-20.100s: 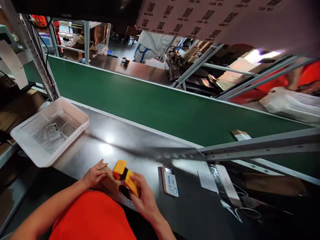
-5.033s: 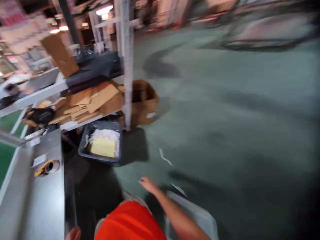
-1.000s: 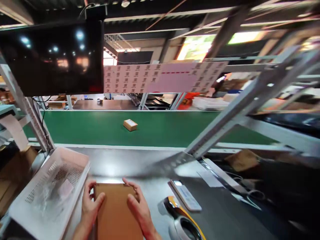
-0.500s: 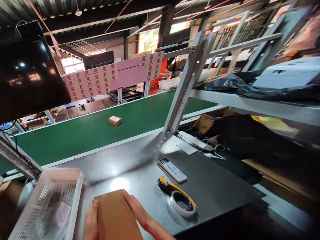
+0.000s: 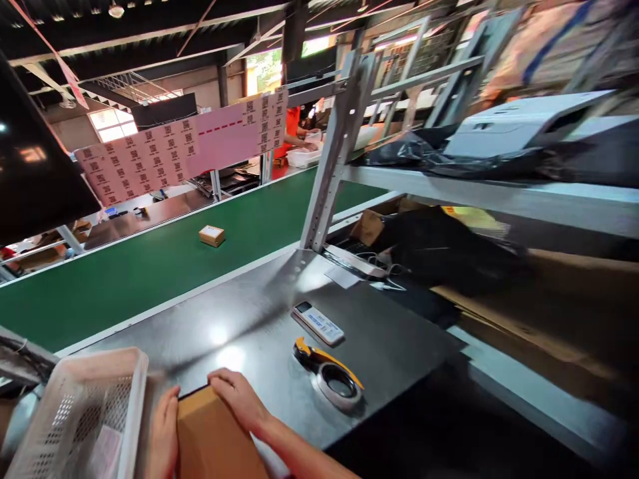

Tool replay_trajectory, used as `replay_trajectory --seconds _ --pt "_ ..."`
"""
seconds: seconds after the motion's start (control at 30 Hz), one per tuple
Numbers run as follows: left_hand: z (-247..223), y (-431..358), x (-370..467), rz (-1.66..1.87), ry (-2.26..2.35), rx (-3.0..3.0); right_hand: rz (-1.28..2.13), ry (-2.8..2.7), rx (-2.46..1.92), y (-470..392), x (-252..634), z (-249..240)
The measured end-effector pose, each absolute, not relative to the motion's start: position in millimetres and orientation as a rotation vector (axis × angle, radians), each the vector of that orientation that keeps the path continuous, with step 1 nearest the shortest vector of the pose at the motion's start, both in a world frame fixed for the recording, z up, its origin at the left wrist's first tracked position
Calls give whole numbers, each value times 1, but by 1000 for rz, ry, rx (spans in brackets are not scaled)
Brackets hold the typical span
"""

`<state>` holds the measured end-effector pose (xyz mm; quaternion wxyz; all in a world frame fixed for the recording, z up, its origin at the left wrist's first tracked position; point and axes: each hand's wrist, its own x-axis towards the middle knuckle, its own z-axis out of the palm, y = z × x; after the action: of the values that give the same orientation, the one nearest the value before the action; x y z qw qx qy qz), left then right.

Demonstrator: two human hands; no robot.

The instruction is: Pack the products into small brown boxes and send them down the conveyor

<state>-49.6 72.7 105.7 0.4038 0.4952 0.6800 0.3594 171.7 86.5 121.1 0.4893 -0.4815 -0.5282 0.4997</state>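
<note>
A brown cardboard box [image 5: 214, 432] lies near the front edge of the metal table, between my two hands. My left hand [image 5: 164, 432] presses along its left side, fingertips at the far corner. My right hand [image 5: 239, 399] grips the far right corner, its fingers bent over the top edge. To the right of the box are a tape dispenser [image 5: 327, 376] with an orange-yellow part and, behind it, a white device with a small dark screen [image 5: 318, 323]. A white perforated basket [image 5: 134, 386] with clear plastic and a pinkish paper inside stands at the left.
Beyond the metal table [image 5: 200, 326] runs a green conveyor [image 5: 150, 266] carrying a small box [image 5: 212, 235]. A metal upright [image 5: 332, 153] and shelves [image 5: 474, 189] stand at the right. A dark screen [image 5: 40, 159] hangs at the left. A person in orange [image 5: 292, 126] is in the background.
The view has turned to the right, so most things sit further left. My right hand's fingers now bend over the box's far edge; before, they lay straighter along its side.
</note>
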Motion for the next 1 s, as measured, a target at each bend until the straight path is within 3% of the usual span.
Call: replay_trajectory --seconds 0.13,0.4,0.5,0.6,0.7,0.77,1.0 --pt "83 87 -47 1097 1573 1572 1042 -1463 -1104 99 184 93" --pt "-55 32 -69 1268 1433 2105 435 -2198 -852 50 203 -25" --pt "-55 19 -66 1207 1460 2205 323 -2230 -935 44 227 -37" --pt "-38 22 -59 1120 1463 2276 209 -1996 -1335 51 290 -42" --pt "-23 24 -56 1007 1427 2328 250 -1564 -2139 63 373 -43" --pt "-18 22 -57 938 1413 2342 549 -1407 -2563 69 419 -41" --pt "-22 16 -54 726 1385 2327 906 -1273 -2565 54 432 -16"
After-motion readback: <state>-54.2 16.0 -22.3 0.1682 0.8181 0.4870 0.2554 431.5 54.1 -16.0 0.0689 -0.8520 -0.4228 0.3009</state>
